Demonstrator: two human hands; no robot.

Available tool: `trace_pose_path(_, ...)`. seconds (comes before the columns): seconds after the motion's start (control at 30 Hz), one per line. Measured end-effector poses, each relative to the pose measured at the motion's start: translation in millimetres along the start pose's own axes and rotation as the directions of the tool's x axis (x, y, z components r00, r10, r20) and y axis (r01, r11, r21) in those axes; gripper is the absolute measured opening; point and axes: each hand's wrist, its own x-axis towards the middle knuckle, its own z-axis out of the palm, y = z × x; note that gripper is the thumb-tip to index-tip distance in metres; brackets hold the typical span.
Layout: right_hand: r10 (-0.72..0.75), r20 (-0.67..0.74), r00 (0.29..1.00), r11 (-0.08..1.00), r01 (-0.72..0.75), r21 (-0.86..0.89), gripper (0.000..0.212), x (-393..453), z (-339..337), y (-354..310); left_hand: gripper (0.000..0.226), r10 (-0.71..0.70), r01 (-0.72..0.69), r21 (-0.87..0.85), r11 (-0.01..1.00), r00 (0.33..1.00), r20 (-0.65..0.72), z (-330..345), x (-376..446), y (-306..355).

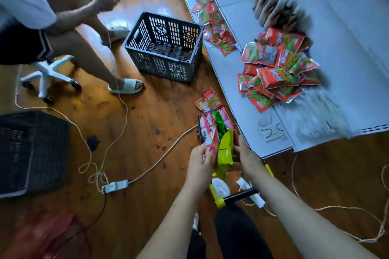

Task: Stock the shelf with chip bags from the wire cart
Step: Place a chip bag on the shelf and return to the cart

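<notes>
Both hands are down in the wire cart (219,124) here, working the bags. The left hand (201,161) has its grip curled onto a pink bag (211,143), fingers wrapped over its edge, and the right hand (246,153) sits just across from it, its grip pressed to the far side of a yellow-green chip bag (225,153); whether those fingers actually close round the bag I cannot tell, since the bag hides them. That yellow-green bag stands upright between the two grips, touching both. Just beyond the grips, deeper in the cart, more pink bags and a bright green bag (219,123) stand packed together. Below the wrists, nearer the body, runs the cart's black handle (242,195) with yellow ends. Ahead and to the right of the right grip lies the white shelf (231,82), and well beyond that grip on its upper board sits a loose heap of red chip bags (277,69). A couple of red bags (211,99) lie on the floor just past the cart. Far to the left of the left grip, a dark plastic crate (166,46) stands on the wooden floor (147,124), with a seated person (31,17) beyond it, and a white power strip (115,186) lies left of the left forearm.
</notes>
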Motion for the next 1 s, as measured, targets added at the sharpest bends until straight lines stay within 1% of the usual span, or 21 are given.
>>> trace_pose_path(0.03, 0.003, -0.03, 1.0, 1.0, -0.002, 0.031, 0.063, -21, -6, -10, 0.024, 0.006, -0.005, -0.038, 0.999, 1.0, 0.02, -12, -9, 16)
trace_pose_path(0.07, -0.037, -0.032, 0.999, 0.999, 0.038, 0.025, 0.036, -38, -13, -15, 0.025, -0.008, 0.011, -0.046, 0.999, 0.999, 0.048, -25, -19, 32)
trace_pose_path(0.1, -0.087, -0.033, 0.996, 0.996, 0.088, 0.034, 0.02, -52, -20, -20, 0.028, 0.002, 0.004, -0.062, 0.998, 0.997, 0.083, -36, -30, 48)
trace_pose_path(0.13, -0.155, -0.047, 0.987, 0.988, 0.156, 0.015, 0.014, -69, -27, -23, 0.035, -0.008, 0.018, -0.082, 0.996, 0.994, 0.113, -47, -41, 66)
trace_pose_path(0.17, -0.181, -0.082, 0.98, 0.981, 0.186, 0.06, 0.01, -96, -35, -37, 0.042, 0.0, 0.017, -0.112, 0.994, 0.989, 0.151, -56, -51, 85)
trace_pose_path(0.2, -0.205, -0.12, 0.971, 0.972, 0.216, 0.093, 0.024, -119, -45, -43, 0.044, 0.014, 0.011, -0.136, 0.991, 0.983, 0.185, -64, -63, 106)
trace_pose_path(0.27, -0.264, -0.224, 0.938, 0.951, 0.292, 0.101, 0.054, -166, -65, -61, 0.042, 0.049, -0.005, -0.177, 0.984, 0.968, 0.245, -73, -90, 158)
trace_pose_path(0.33, -0.319, -0.363, 0.876, 0.933, 0.357, 0.04, 0.069, -204, -86, -72, 0.054, 0.096, -0.022, -0.25, 0.968, 0.952, 0.291, -71, -117, 205)
trace_pose_path(0.4, -0.356, -0.466, 0.81, 0.92, 0.391, -0.022, 0.066, -238, -109, -72, 0.061, 0.239, -0.159, -0.254, 0.954, 0.915, 0.326, -58, -150, 240)
trace_pose_path(0.43, -0.358, -0.528, 0.77, 0.918, 0.393, -0.048, 0.063, -255, -121, -71, 0.056, 0.318, -0.235, -0.259, 0.937, 0.881, 0.35, -49, -170, 253)
trace_pose_path(0.5, -0.333, -0.643, 0.69, 0.927, 0.366, -0.088, 0.07, -282, -143, -58, 0.048, 0.415, -0.308, -0.312, 0.899, 0.828, 0.378, -25, -206, 271)
trace_pose_path(0.57, -0.338, -0.72, 0.606, 0.931, 0.329, -0.16, 0.074, -318, -168, -40, 0.053, 0.476, -0.37, -0.318, 0.873, 0.788, 0.39, 5, -240, 286)
trace_pose_path(0.63, -0.316, -0.78, 0.54, 0.941, 0.286, -0.183, 0.062, -356, -194, -12, 0.054, 0.487, -0.361, -0.342, 0.868, 0.755, 0.439, 40, -272, 297)
trace_pose_path(0.67, -0.297, -0.79, 0.536, 0.943, 0.293, -0.156, 0.056, -376, -207, 5, 0.052, 0.48, -0.345, -0.347, 0.872, 0.744, 0.466, 58, -286, 302)
trace_pose_path(0.73, -0.252, -0.795, 0.551, 0.927, 0.374, -0.034, 0.052, -416, -234, 47, 0.044, 0.474, -0.33, -0.349, 0.877, 0.707, 0.524, 96, -323, 312)
trace_pose_path(0.8, -0.216, -0.793, 0.57, 0.885, 0.457, 0.087, 0.061, -459, -264, 95, 0.031, 0.455, -0.312, -0.333, 0.89, 0.651, 0.607, 139, -364, 315)
trace_pose_path(0.83, -0.184, -0.792, 0.581, 0.876, 0.462, 0.135, 0.07, -483, -277, 120, 0.029, 0.434, -0.292, -0.322, 0.901, 0.623, 0.65, 162, -387, 315)
trace_pose_path(0.87, -0.16, -0.787, 0.596, 0.867, 0.466, 0.177, 0.072, -508, -289, 146, 0.03, 0.402, -0.26, -0.306, 0.916, 0.591, 0.699, 186, -411, 314)
trace_pose_path(0.93, -0.113, -0.768, 0.63, 0.841, 0.472, 0.263, 0.056, -558, -308, 201, 0.042, 0.296, -0.148, -0.258, 0.955, 0.53, 0.794, 237, -463, 305)
trace_pose_path(0.97, -0.078, -0.772, 0.631, 0.83, 0.47, 0.301, 0.053, -580, -315, 230, 0.047, 0.232, -0.089, -0.217, 0.972, 0.49, 0.84, 261, -492, 299)
trace_pose_path(1.0, -0.026, -0.796, 0.604, 0.824, 0.464, 0.326, 0.054, -599, -320, 260, 0.046, 0.179, -0.048, -0.177, 0.983, 0.45, 0.875, 285, -521, 292)
